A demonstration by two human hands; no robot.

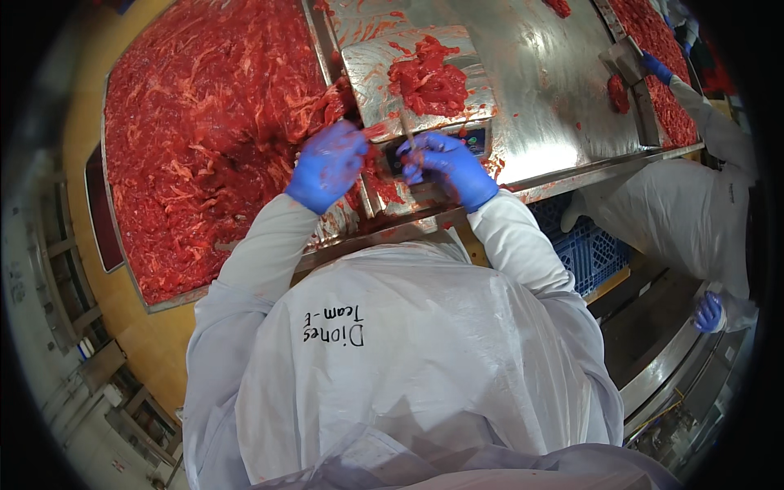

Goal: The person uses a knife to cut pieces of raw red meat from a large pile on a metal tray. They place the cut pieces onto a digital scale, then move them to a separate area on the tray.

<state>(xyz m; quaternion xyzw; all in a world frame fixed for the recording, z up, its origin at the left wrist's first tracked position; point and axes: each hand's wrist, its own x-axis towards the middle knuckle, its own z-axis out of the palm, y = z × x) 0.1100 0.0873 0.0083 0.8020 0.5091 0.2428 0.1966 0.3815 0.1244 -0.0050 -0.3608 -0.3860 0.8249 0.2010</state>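
Note:
My left hand (pixel 328 166), in a blue glove, is smeared by motion above the right edge of a big heap of raw red meat strips (pixel 212 122). Its fingers are too blurred to read. A small reddish strip (pixel 374 129) shows beside its fingertips. To the right, my right hand (pixel 451 169), also blue-gloved, is closed around a thin, narrow, brownish object (pixel 407 129) that points away from me; its kind is unclear. Just beyond lies a small pile of meat (pixel 430 79) on a steel weighing plate (pixel 367 61). The scale's dark panel (pixel 475 141) is partly behind my right hand.
A steel worktop (pixel 547 90) with a raised front edge stretches right. At its far side, a co-worker's blue-gloved hand (pixel 656 67) is near a metal divider (pixel 625 61) and more meat (pixel 670 106). Blue plastic crates (pixel 588 253) stand below the worktop.

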